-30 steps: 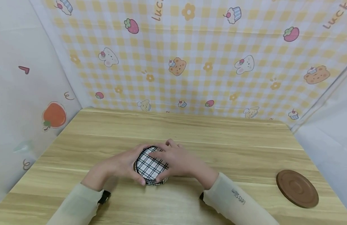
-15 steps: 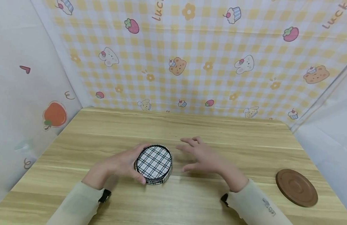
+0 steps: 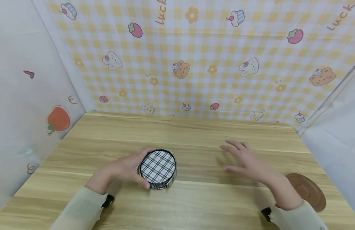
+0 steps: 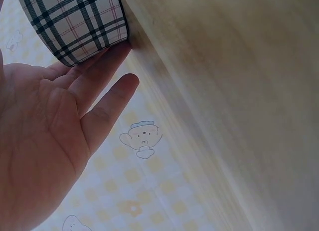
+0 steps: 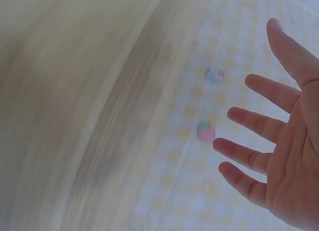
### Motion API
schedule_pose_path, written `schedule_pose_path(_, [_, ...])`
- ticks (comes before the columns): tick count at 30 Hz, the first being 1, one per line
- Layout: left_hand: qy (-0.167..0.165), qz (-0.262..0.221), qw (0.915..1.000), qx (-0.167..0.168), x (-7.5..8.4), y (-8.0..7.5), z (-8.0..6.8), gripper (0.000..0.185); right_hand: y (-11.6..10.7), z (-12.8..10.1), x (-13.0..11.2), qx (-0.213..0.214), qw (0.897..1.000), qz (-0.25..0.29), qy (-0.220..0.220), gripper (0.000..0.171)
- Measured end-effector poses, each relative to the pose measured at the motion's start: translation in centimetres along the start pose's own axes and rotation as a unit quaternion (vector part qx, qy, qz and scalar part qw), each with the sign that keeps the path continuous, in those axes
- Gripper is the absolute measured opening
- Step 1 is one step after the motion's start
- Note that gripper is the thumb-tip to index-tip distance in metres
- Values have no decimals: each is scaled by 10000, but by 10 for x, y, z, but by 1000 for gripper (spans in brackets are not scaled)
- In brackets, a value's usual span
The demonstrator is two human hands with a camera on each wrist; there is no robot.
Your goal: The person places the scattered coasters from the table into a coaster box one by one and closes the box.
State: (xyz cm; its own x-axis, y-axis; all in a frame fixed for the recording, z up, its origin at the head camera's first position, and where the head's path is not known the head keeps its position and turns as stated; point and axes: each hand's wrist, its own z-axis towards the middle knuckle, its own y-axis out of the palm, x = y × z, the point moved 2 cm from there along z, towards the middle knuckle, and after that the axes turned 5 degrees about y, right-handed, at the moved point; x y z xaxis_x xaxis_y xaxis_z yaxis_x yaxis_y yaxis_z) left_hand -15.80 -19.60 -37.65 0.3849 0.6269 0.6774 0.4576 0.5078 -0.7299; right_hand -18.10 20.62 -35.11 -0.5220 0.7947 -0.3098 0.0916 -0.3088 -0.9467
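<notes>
The pale wooden table (image 3: pixel 194 134), walled by gingham cloth, lies bare behind and between the hands. The left hand (image 3: pixel 124 169) cups a round black-and-white plaid tin (image 3: pixel 158 168) left of centre. The right hand (image 3: pixel 249 161) hovers spread, holding nothing, beside a brown round wooden lid (image 3: pixel 308 191) near the right edge.

Light is bright, soft and even across the head view, with no glare on the wooden table (image 3: pixel 194 134). Faint shadows lie under the left hand (image 3: pixel 128 167) and the plaid tin (image 3: pixel 158 168) it grips, and a pale one sits just under the right hand (image 3: pixel 249 161). Wall lines bow outward at the edges, a wide-lens distortion. The right hand is slightly smeared in the head view. Both wrist views are softer: the table beyond the right hand's fingers (image 5: pixel 259 123) is streaked with motion blur, and the wall pattern past the left hand's fingers (image 4: pixel 107 99) is hazy.
</notes>
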Motion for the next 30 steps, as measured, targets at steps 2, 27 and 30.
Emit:
schedule_pose_path(2, [-10,-16,10000,-1,0,1,0,125,-6,-11,10,50,9999,-5,115,69])
schedule_pose_path(27, [-33,-42,10000,17,-2,2,0,125,-7,-121,134,-232,9872,516,1488,79])
schedule_pose_path(30, [-46,-37,10000,11,-2,2,-1,125,-3,-129,141,-207,9879,501,1450,80])
